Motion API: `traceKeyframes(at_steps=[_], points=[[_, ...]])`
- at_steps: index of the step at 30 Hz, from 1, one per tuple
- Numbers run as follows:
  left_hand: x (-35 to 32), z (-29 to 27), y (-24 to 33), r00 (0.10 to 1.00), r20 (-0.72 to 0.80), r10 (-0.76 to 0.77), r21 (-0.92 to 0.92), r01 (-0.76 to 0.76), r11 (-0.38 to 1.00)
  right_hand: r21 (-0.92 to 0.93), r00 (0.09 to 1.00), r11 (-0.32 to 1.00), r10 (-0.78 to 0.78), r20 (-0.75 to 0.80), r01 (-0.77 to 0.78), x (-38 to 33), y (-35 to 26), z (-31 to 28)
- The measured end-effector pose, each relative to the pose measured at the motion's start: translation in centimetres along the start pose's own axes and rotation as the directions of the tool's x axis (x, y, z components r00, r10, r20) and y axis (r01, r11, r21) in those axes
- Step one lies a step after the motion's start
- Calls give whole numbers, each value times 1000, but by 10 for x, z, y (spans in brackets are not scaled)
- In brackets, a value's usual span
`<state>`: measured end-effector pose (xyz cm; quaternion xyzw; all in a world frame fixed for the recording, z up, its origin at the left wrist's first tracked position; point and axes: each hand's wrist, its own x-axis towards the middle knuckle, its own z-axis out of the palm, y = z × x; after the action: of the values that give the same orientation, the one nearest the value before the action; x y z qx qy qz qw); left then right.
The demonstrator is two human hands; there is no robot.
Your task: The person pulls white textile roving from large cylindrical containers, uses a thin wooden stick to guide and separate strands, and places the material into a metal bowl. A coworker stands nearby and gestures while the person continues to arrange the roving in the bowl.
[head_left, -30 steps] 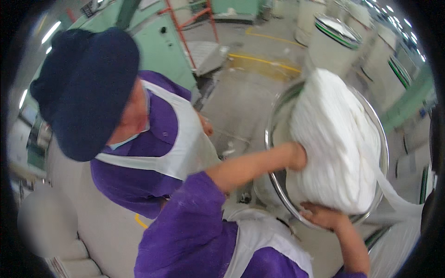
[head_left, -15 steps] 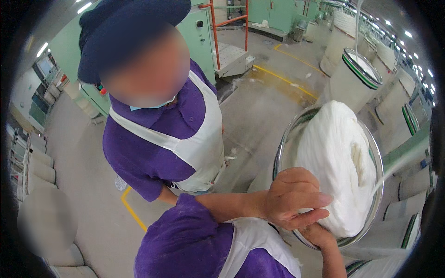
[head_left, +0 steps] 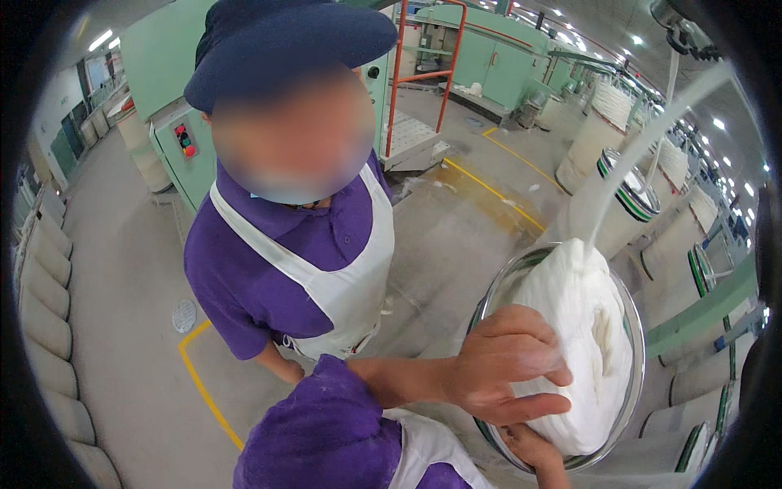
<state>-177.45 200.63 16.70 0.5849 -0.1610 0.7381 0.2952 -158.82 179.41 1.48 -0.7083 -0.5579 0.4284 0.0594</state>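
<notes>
1. The left hand (head_left: 509, 359) is spread: a gap parts the thumb (head_left: 538, 406) from the bent finger above it, and nothing shows between their tips.
2. The right hand (head_left: 533, 447) is lower, by the near end of the white fibre bundle (head_left: 582, 297); it is partly hidden, so I cannot tell whether it grips or only supports.
3. The bundle lies just beyond and to the right of the left hand, which covers part of its left side; whether they touch cannot be told.
4. The bundle sits in the mouth of a round can (head_left: 642, 350) with a shiny rim, heaped with a fold on its right side.
5. From the bundle's far end a pale strand (head_left: 627, 163) rises toward the upper right.
6. The left forearm leads back to a purple sleeve (head_left: 314, 432), beside a white apron (head_left: 436, 448).
7. Across from the hands, left of the can, stands a co-worker (head_left: 285, 244) in a purple shirt, light apron and dark cap.
8. Farther out are a banded can (head_left: 627, 186), an orange-red railing (head_left: 423, 78), a green cabinet (head_left: 186, 167) and yellow floor lines (head_left: 199, 379).
</notes>
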Motion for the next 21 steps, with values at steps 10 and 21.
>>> traceKeyframes(at_steps=[10,21], points=[[-35,17,-8,998,63,-23,-224,37,974,161,989,976,143,22,-145,-15,-39,-15],[-75,56,42,843,536,-42,-590,410,695,3,994,997,79,-81,-79,5,-19,-1]])
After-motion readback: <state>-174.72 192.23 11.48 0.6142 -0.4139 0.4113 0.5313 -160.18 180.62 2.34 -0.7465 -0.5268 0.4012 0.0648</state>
